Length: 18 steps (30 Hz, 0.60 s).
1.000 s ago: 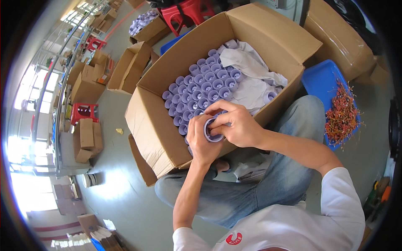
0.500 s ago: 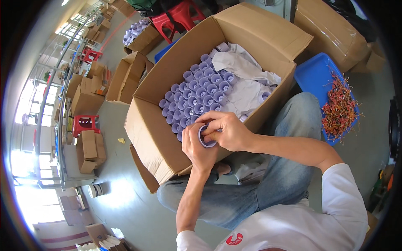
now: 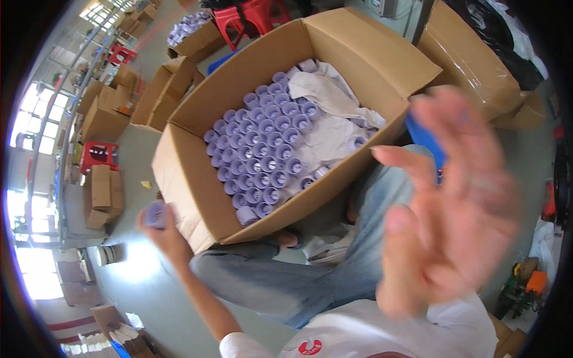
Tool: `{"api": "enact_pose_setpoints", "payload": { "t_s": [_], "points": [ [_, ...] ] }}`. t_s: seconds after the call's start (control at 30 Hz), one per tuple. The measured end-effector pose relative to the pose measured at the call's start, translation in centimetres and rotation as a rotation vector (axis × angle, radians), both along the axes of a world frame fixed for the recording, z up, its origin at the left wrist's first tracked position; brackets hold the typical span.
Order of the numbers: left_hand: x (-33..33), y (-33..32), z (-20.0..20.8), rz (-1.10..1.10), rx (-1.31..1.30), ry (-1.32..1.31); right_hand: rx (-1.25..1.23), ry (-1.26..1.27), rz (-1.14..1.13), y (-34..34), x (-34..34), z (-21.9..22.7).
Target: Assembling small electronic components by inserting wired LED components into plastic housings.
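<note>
At left of the frame, above the grey floor (image 3: 167, 283), the left hand (image 3: 166, 237) gripped a lilac cup (image 3: 156, 215); at right, the right hand (image 3: 456, 230) was open; windows (image 3: 50, 111) lit the left edge.

Toward three o'clock the right hand (image 3: 453, 230) is blurred and hides most of the blue tray (image 3: 422, 136). Toward eight, the cup (image 3: 154, 215) is smeared, its inside unclear. The upper edge cuts the red stool (image 3: 262, 17) near twelve.
</note>
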<state>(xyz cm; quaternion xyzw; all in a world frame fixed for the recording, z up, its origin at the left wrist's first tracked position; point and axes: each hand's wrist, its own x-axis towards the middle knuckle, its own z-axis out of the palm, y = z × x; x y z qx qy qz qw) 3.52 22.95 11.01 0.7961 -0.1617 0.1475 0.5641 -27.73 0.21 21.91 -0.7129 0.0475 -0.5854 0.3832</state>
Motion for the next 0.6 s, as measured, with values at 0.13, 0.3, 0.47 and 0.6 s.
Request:
{"api": "enact_pose_setpoints", "payload": {
  "t_s": [0.13, 0.3, 0.47, 0.6],
  "points": [
    [10.9, 11.6, -5.6, 0.218, 0.254, 0.156, 0.091, -0.122, -0.061, -0.4, 0.9, 0.9],
    [12.6, 15.6, -14.4, 0.28, 0.438, 0.503, 0.1, -0.115, -0.025, -0.2, 1.9, -0.6],
    [15.4, 18.7, -17.0, 0.195, 0.565, 0.687, 0.095, -0.106, -0.076, -1.6, 1.3, -1.0],
    [16.5, 15.0, -16.2, 0.58, 0.828, 0.093, 0.112, -0.049, -0.148, -2.5, 0.7, -2.0]
  ]
}}
